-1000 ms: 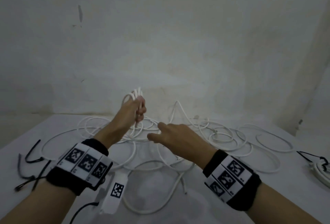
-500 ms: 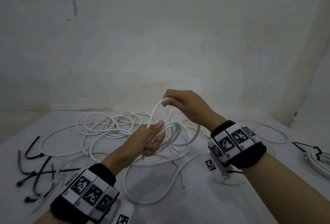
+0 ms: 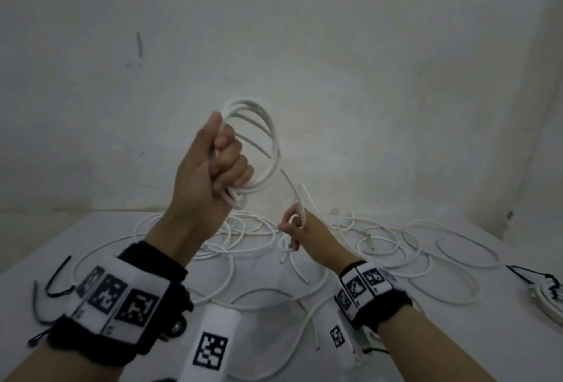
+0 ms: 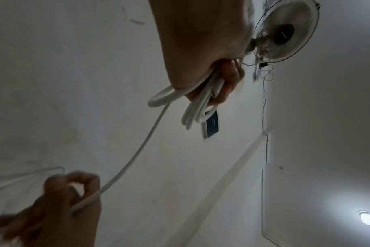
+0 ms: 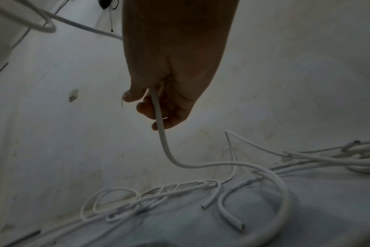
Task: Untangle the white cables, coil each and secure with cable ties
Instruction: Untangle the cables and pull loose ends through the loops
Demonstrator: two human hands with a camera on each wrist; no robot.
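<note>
My left hand (image 3: 221,153) is raised in front of the wall and grips a coil of white cable (image 3: 268,140) of several loops; the same coil (image 4: 197,107) shows in the left wrist view under the fist (image 4: 217,80). The free run of that cable (image 3: 291,185) slopes down to my right hand (image 3: 297,224), which pinches it low over the table. In the right wrist view the cable (image 5: 161,130) leaves my right hand (image 5: 156,107) and drops to the tangle of white cables (image 5: 180,188) on the table.
More loose white cables (image 3: 426,247) spread over the white table (image 3: 457,336). Black cable ties (image 3: 56,287) lie at the left edge. A tied white coil (image 3: 545,293) sits at the far right. The wall stands close behind; a wall fan (image 4: 285,30) hangs above.
My left hand has risen with the coil, which now has more loops. My right hand has dropped from above the coil to low over the table, holding the free run.
</note>
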